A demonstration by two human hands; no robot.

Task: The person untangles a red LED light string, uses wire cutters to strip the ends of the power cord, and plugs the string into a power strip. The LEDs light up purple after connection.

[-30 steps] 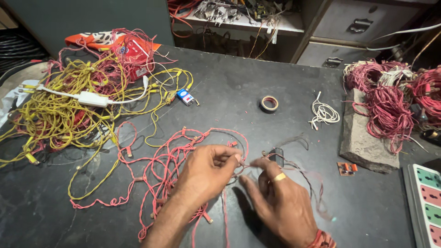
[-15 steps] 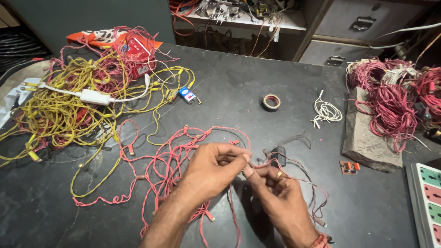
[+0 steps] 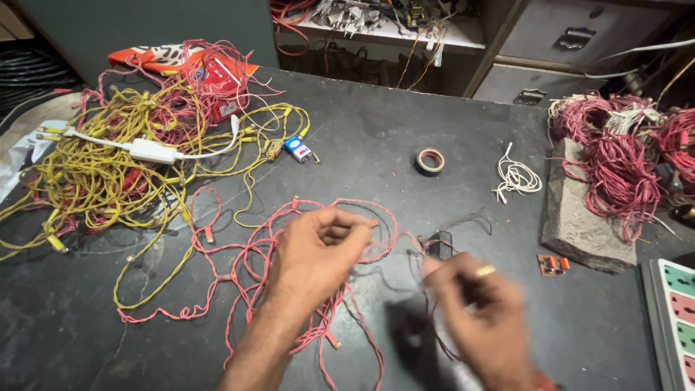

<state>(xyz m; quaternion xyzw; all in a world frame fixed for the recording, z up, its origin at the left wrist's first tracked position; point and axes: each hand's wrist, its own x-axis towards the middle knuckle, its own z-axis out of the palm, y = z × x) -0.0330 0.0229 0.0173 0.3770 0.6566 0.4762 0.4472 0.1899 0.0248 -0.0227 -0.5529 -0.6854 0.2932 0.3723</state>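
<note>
Pink wire string (image 3: 289,289) lies in loose loops at centre-low of the frame on the dark bench (image 3: 405,123), partly under the forearm. Left hand (image 3: 318,250) curled nearly closed, fingertips pinched on a thin strand of that wire. Right hand (image 3: 478,304) blurred; fingers bent around thin wire ends just below a small dark part (image 3: 440,242), but how tightly they are closed cannot be told. Risks, judged: strand between the hands looks taut, so a sharp pull could snap a fine lead or tear it off the dark part. Loops under the forearm may drag and knot. Yellow wire tangle (image 3: 108,174) at upper left touches the pink loops; any tug could snarl the two together. Tape roll (image 3: 431,161) and small circuit board (image 3: 552,264) lie apart, unlikely to be disturbed.
</note>
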